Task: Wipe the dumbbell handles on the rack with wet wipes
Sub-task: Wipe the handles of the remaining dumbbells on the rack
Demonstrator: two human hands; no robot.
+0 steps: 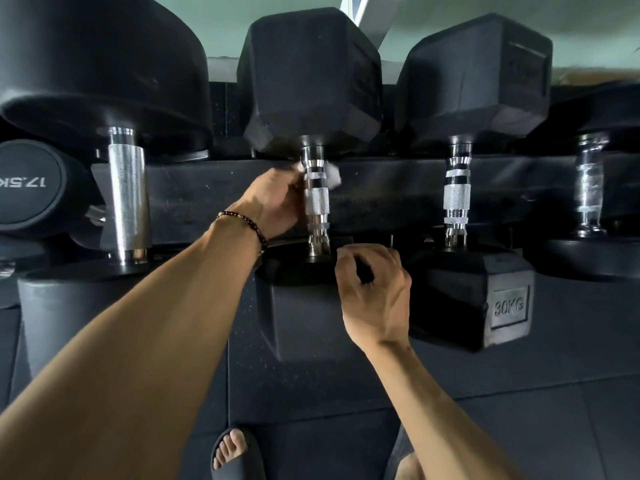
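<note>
A black hex dumbbell lies on the rack [381, 199] in the middle of the view, its chrome handle [316, 206] running towards me. My left hand [273, 202] holds a white wet wipe [332, 173] wrapped round the far end of that handle, and the wipe shows on both sides of the bar. My right hand [372, 289] rests on the near head [298, 313] of the same dumbbell, its fingers curled over the head's top edge.
A round dumbbell with a thick chrome handle [127, 192] lies to the left, beside a 17.5 kg head [27, 188]. To the right lie a 30 kg hex dumbbell [457, 199] and another chrome handle [588, 188]. My sandalled foot [230, 452] stands on the dark rubber floor.
</note>
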